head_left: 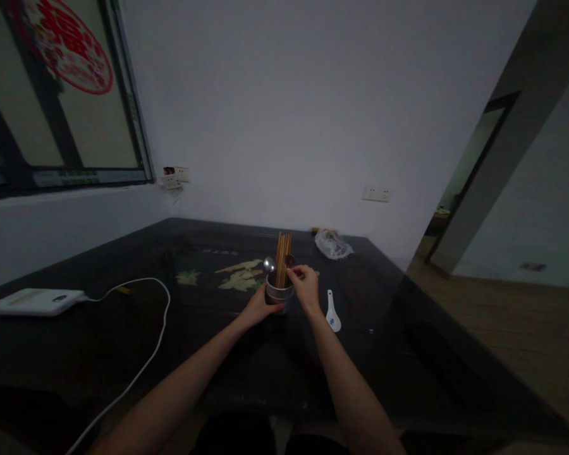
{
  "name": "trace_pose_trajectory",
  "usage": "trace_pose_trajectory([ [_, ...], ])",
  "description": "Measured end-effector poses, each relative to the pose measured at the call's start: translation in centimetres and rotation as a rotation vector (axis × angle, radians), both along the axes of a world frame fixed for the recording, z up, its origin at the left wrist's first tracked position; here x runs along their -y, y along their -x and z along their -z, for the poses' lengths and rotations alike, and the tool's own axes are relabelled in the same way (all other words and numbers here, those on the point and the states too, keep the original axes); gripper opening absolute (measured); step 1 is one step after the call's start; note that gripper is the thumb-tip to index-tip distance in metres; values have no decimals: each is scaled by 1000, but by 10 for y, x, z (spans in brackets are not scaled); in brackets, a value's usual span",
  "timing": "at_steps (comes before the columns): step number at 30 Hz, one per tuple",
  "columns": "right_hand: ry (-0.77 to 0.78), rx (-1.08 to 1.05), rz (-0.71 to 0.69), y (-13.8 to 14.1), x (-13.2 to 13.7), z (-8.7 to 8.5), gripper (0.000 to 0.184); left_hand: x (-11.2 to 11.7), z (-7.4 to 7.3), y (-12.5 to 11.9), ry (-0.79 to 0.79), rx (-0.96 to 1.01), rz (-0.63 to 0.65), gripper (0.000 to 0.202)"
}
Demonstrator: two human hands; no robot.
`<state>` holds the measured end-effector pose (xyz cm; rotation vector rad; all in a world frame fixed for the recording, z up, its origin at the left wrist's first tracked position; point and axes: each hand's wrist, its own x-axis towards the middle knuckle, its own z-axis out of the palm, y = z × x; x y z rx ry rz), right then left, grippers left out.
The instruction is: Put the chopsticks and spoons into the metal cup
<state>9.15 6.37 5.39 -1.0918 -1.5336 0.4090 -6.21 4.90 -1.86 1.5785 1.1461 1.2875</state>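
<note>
A light grey cup (279, 294) stands on the dark table, holding a bundle of upright wooden chopsticks (282, 259). My left hand (260, 306) is wrapped round the cup's left and near side. A shiny metal spoon (269, 265) leans out of the cup on the left, bowl up. At the cup's right rim my right hand (307, 285) pinches just below a dark, rounded spoon bowl (290, 260); the handle is hidden by the fingers and the cup. To the right of my right hand, a white soup spoon (332, 313) with a blue mark lies on the table.
A crumpled clear plastic bag (332, 244) lies near the wall, with a brown stick-like object behind it. On the left, a white box-like device (35, 302) trails a white cable (164, 322) across the dark table (208, 373). Wall sockets (376, 193) are above the back edge.
</note>
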Motion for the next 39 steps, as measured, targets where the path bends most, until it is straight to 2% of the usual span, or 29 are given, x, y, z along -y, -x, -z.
trace_pose_trajectory([
  [7,5,-21,16,-4,-7,6,19,1,-2,1,-2,-46,-38,70],
  [16,67,-34,-22,-4,-16,19,22,3,-3,1,-10,-34,-10,70],
  [22,85,58,-24,-6,-12,15,30,4,-4,0,-4,0,2,69],
  [32,123,15,46,-11,-11,12,29,8,-9,1,-6,-41,4,71],
  [39,78,-16,35,-31,-7,-3,28,3,-6,0,-12,-30,-6,74],
])
